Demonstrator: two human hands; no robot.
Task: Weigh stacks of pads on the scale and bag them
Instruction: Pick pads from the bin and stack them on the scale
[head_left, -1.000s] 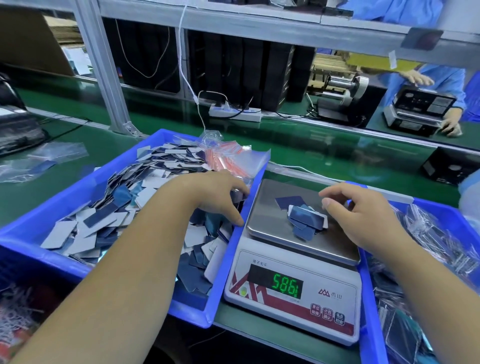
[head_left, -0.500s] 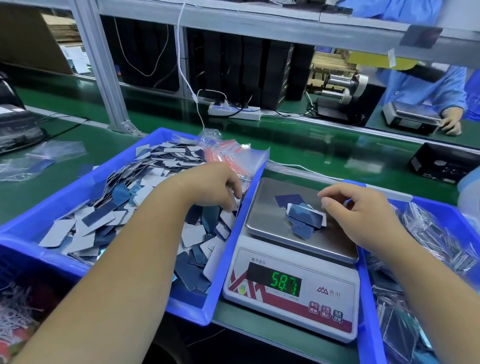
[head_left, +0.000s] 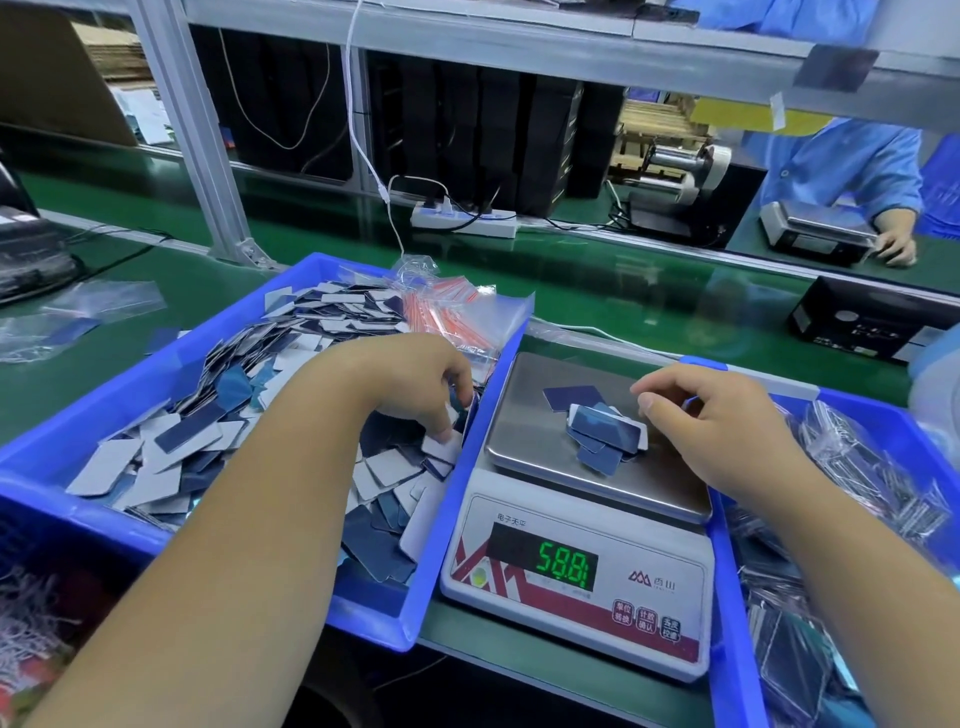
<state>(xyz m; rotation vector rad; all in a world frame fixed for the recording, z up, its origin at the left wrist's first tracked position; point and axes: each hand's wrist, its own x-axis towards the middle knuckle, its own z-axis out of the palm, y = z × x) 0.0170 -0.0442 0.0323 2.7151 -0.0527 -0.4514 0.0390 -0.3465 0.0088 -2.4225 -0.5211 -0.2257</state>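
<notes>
The pads are thin, flat rectangles, dark blue on one face and pale on the other. They are judged to be very light, slightly flexible and prone to slide over one another, so a grip by the edges, between thumb and fingertip, is likely to serve best; a neat stack would need squaring by its sides before being lifted.

A small, untidy stack of pads (head_left: 605, 434) lies on the steel platform of the scale (head_left: 576, 519), right of its middle, with one single pad lying flat just beyond it on the far side. The green readout (head_left: 563, 564) is lit, though its digits are not read with certainty. Most of the loose pads (head_left: 218, 421) are heaped in the blue tray (head_left: 156, 358) to the left of the scale.

The left hand (head_left: 415, 387) is lowered into the right end of that heap, fingers curled downward, and a few pads appear to be pinched at the fingertips; how many cannot be told. The right hand (head_left: 722, 421) is held just right of the stack on the scale, loosely curled with thumb and forefinger narrowly apart; whether anything is held cannot be told. Bagged pads (head_left: 857, 467) fill the blue bin (head_left: 727, 597) on the right, and empty zip bags (head_left: 457, 317) lie at the far end of the left tray.
</notes>
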